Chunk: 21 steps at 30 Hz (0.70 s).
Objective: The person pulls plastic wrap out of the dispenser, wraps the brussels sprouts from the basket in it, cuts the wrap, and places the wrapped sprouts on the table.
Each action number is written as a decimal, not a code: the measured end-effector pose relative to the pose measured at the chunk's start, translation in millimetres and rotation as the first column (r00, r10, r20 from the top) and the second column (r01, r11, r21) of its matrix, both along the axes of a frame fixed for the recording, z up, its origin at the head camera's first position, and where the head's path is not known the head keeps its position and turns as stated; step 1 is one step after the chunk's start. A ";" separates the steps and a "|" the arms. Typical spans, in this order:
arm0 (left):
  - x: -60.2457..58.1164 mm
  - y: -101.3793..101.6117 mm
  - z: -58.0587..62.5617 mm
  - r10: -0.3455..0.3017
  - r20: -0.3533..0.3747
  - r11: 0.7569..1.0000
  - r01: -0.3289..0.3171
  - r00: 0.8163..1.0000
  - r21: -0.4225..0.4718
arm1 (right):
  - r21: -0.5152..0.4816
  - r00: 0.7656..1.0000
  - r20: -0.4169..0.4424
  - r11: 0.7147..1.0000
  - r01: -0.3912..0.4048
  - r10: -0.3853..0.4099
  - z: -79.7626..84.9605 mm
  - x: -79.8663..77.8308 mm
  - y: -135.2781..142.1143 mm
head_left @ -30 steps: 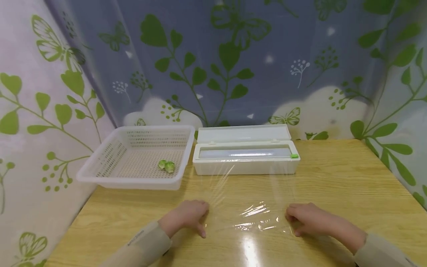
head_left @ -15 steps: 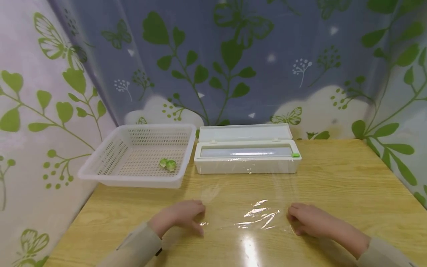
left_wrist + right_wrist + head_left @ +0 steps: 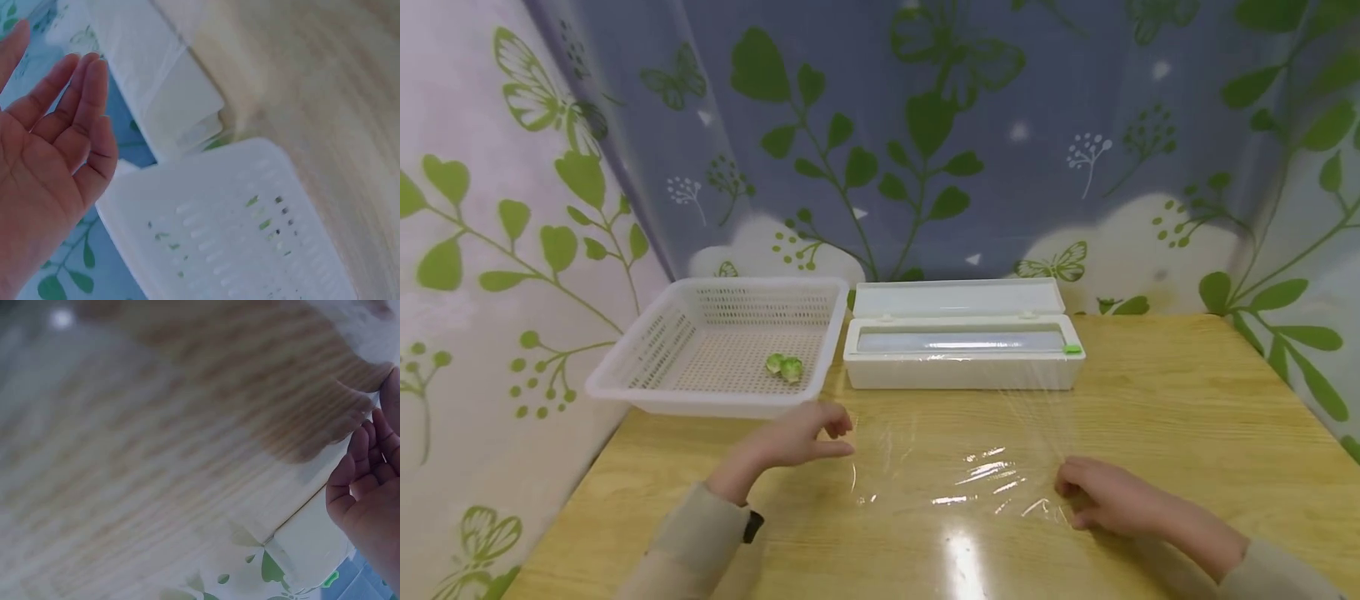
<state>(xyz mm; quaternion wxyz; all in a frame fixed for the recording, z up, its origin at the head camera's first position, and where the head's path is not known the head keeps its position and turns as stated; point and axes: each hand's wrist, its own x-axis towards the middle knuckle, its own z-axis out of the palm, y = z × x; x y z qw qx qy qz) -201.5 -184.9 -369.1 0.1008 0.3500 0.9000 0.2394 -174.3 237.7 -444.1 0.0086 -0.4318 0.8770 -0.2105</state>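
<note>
Clear plastic wrap (image 3: 985, 479) stretches over the wooden table from a white wrap dispenser box (image 3: 962, 373), whose lid stands up at the back. At the near right corner of the film, my right hand (image 3: 1108, 497) pinches its edge between thumb and fingers. My left hand (image 3: 797, 437) is off the film, near the basket's front right corner, thumb and fingers apart. The left wrist view shows this hand (image 3: 56, 147) with its palm bare and fingers loosely bent. In the right wrist view the right hand (image 3: 369, 481) is partly cut off at the frame edge.
A white perforated basket (image 3: 700, 402) stands left of the box with small green sprouts (image 3: 786, 367) inside. A green slider (image 3: 1072, 350) sits at the box's right end. Leaf-patterned curtain (image 3: 970, 183) encloses the table (image 3: 1195, 400) at the back and sides.
My left hand has come off the film's left edge and moved up toward the basket. The right hand keeps its corner, and the film's left side now lies slack.
</note>
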 end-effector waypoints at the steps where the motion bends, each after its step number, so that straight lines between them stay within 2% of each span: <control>1: -2.1 -1.4 3.9 0.020 -0.015 1.000 -0.019 1.000 0.019 | -0.005 1.000 0.020 1.000 0.004 -0.004 0.4 -0.3 0.5; 6: -10.2 -8.9 16.3 0.122 -0.019 0.986 -0.119 0.992 0.118 | 0.007 0.994 0.109 1.000 0.026 -0.027 2.1 -1.6 1.7; 9: -17.0 -11.2 20.4 0.152 -0.014 0.974 -0.147 0.988 0.171 | 0.009 0.990 0.139 1.000 0.027 -0.028 3.1 -4.1 4.2; 16: -35.1 -20.1 21.5 0.243 0.013 0.935 -0.237 0.970 0.263 | -0.043 0.989 0.146 0.999 -0.022 0.028 2.4 -9.1 8.2; 21: -48.8 -32.4 17.9 0.337 0.015 0.902 -0.327 0.941 0.280 | -0.074 0.989 0.124 0.995 -0.066 0.075 -1.4 -8.6 8.7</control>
